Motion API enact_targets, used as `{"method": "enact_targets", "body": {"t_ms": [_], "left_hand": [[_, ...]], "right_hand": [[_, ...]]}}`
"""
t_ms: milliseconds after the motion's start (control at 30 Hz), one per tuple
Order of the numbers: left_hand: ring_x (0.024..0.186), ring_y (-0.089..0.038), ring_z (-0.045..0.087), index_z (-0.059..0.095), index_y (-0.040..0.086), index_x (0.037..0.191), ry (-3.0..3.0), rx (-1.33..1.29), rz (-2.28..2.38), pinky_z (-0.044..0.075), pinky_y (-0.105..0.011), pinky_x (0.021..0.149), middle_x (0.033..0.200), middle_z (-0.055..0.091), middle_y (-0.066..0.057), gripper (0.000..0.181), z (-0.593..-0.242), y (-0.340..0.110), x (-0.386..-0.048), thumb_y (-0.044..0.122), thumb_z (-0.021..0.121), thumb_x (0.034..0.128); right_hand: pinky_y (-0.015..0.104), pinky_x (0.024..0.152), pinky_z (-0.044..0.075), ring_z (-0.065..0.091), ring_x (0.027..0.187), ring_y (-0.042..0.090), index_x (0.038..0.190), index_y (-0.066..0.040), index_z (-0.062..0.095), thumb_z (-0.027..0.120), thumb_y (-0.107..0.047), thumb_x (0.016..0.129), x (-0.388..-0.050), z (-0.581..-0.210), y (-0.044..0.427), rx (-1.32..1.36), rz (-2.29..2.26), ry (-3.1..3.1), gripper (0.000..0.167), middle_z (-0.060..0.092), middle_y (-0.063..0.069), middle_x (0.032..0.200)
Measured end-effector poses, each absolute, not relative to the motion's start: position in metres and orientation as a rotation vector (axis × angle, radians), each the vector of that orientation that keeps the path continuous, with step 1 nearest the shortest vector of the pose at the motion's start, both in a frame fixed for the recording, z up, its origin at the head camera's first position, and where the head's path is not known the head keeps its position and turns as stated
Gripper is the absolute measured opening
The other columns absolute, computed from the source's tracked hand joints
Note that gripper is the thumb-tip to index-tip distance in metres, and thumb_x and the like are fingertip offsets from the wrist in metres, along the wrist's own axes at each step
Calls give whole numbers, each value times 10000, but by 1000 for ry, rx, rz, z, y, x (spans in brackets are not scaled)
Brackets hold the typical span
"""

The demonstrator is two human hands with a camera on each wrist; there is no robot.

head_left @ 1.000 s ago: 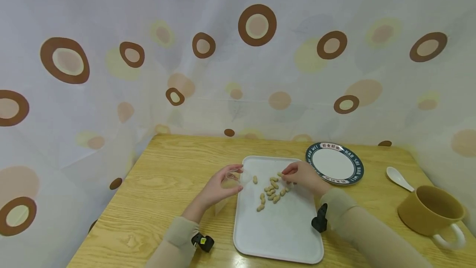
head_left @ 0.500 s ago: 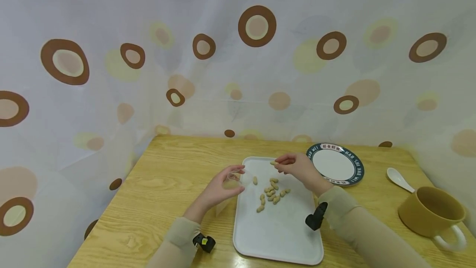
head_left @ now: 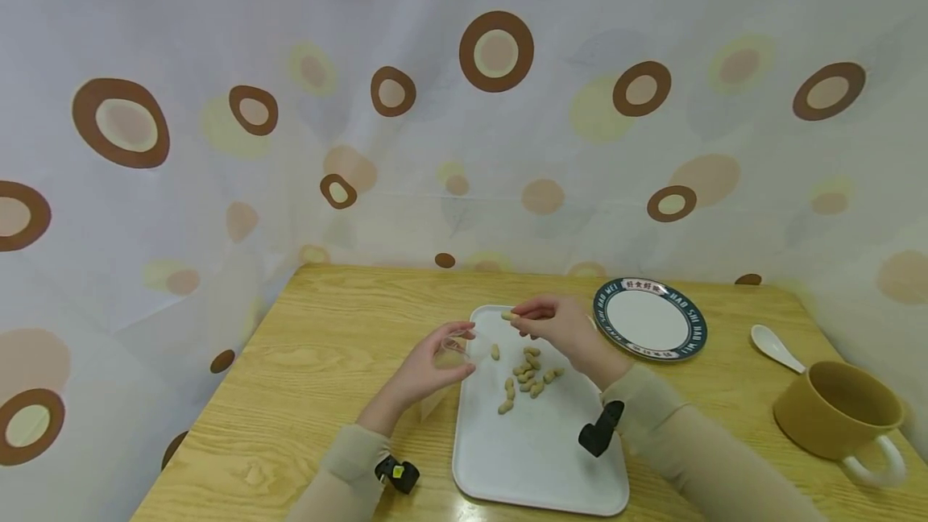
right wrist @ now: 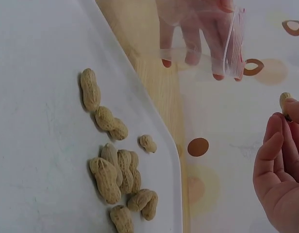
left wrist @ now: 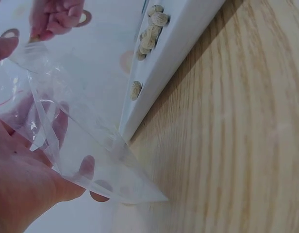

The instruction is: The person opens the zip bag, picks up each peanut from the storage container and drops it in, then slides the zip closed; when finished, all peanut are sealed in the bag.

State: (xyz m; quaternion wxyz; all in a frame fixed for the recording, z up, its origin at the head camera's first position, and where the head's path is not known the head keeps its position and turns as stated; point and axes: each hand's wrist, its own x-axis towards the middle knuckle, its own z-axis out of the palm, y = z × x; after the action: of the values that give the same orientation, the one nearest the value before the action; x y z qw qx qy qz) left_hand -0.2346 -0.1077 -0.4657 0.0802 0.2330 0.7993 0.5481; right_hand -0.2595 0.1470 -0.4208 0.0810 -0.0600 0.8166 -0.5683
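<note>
My left hand (head_left: pixel 420 365) holds a clear plastic zip bag (left wrist: pixel 96 141) by its mouth, thumb and fingers curved about the opening, at the tray's left edge. In the right wrist view the bag's zip strip (right wrist: pixel 234 46) shows beside the fingers. My right hand (head_left: pixel 564 331) pinches one unshelled peanut (right wrist: pixel 284 103) between thumb and fingertips, raised above the far part of the white tray (head_left: pixel 540 449). That peanut is a little to the right of the bag's mouth and apart from it. Several peanuts (head_left: pixel 527 371) lie loosely grouped on the tray.
A plate with a dark patterned rim (head_left: pixel 607 327) lies right of the tray. Farther right are a white spoon (head_left: pixel 776 347) and a mustard-coloured mug (head_left: pixel 819 417) with a white handle. A patterned curtain (head_left: pixel 435 103) stands behind the wooden table (head_left: pixel 326 329).
My right hand has lifted the peanut off the tray and carried it left, closer to the bag. The left hand and bag have stayed nearly in place.
</note>
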Motion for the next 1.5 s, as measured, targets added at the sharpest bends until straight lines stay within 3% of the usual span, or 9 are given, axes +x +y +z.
{"method": "enact_targets", "body": {"t_ms": [167, 367, 600, 833, 1067, 1333, 1500], "left_hand": [[1195, -352, 552, 450, 144, 1461, 2375, 690, 1647, 296, -621, 1121, 1387, 552, -138, 596, -464, -108, -233, 163, 694, 918], [1190, -337, 556, 439, 128, 1470, 2375, 697, 1641, 289, -620, 1124, 1376, 556, -127, 614, -461, -108, -232, 170, 694, 913], [1175, -328, 553, 433, 99, 1470, 2379, 718, 1626, 374, -606, 1058, 1376, 538, -178, 615, -464, -107, -232, 163, 688, 914], [1145, -293, 568, 449, 120, 1463, 2434, 718, 1602, 439, -560, 1005, 1357, 557, -136, 637, -464, -107, -234, 158, 706, 881], [1132, -328, 574, 449, 73, 1451, 2423, 755, 1625, 450, -519, 993, 1346, 563, -197, 625, -463, -108, -234, 110, 695, 878], [1120, -361, 575, 462, 75, 1436, 2404, 768, 1661, 410, -588, 1032, 1339, 555, -232, 604, -464, -110, -233, 67, 687, 876], [1119, -367, 573, 462, 70, 1438, 2385, 752, 1690, 384, -622, 1046, 1348, 545, -234, 604, -463, -111, -232, 59, 684, 876]], "right_hand": [[298, 741, 530, 652, 830, 228, 1094, -31, 718, 719, -190, 909, -253, -420, 137, -224, -1702, 2423, 243, 729, 42, 915], [319, 744, 532, 625, 759, 162, 1080, -22, 722, 720, -165, 906, -249, -422, 123, -285, -1700, 2391, 225, 725, 38, 888], [288, 724, 531, 638, 764, 153, 1078, 11, 716, 709, -119, 909, -240, -416, 112, -294, -1695, 2367, 213, 723, 31, 871], [284, 689, 486, 631, 762, 151, 1070, -57, 735, 733, -170, 895, -245, -424, 108, -250, -1667, 2383, 209, 729, 30, 887], [310, 734, 521, 643, 777, 138, 1121, -48, 724, 715, -160, 908, -246, -423, 111, -270, -1668, 2376, 241, 746, 93, 960], [399, 813, 537, 654, 936, 288, 1162, -83, 712, 684, -184, 934, -253, -424, 127, -173, -1637, 2411, 250, 727, 141, 1081], [430, 862, 539, 669, 912, 192, 1213, -55, 683, 678, -186, 939, -262, -430, 144, -159, -1606, 2454, 304, 732, 83, 1074]]}}
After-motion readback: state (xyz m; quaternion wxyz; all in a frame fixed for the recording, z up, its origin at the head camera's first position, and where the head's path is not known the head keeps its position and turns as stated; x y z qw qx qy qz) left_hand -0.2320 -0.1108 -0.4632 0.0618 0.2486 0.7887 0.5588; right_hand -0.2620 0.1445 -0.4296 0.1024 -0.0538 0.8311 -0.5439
